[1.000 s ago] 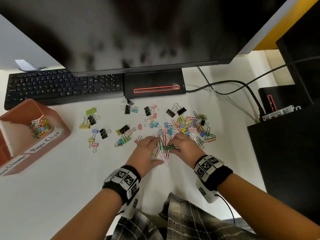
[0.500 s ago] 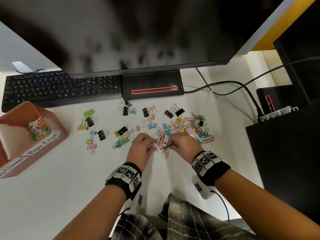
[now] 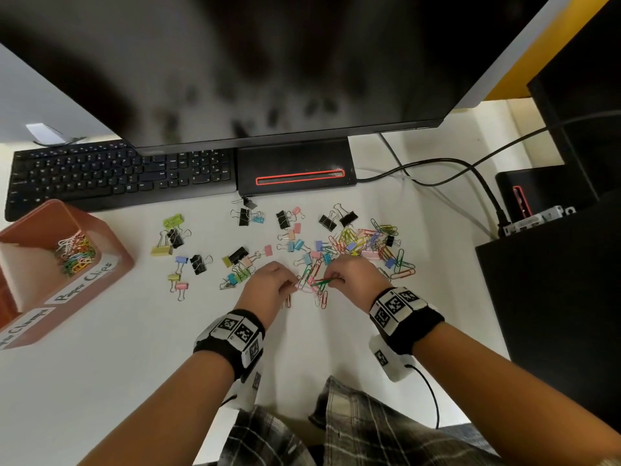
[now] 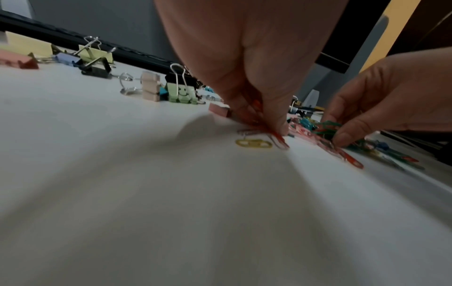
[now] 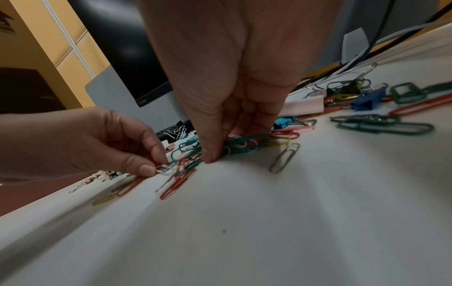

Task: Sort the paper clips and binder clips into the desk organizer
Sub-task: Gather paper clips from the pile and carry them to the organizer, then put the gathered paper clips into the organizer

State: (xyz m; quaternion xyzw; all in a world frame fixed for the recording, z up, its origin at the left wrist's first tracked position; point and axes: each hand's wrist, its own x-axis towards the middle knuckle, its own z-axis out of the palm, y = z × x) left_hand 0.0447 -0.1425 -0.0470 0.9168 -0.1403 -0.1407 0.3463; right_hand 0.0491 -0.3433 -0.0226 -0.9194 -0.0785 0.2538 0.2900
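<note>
Between both hands [image 3: 268,289], paper clips [image 3: 311,280]

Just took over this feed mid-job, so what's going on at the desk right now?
A person is gathering paper clips from the mixed pile on the white desk. The left hand pinches a pale pink clip; the right hand grips a bunch of green paper clips. The organizer at left holds some paper clips; binder clips lie scattered, unsorted.
</note>
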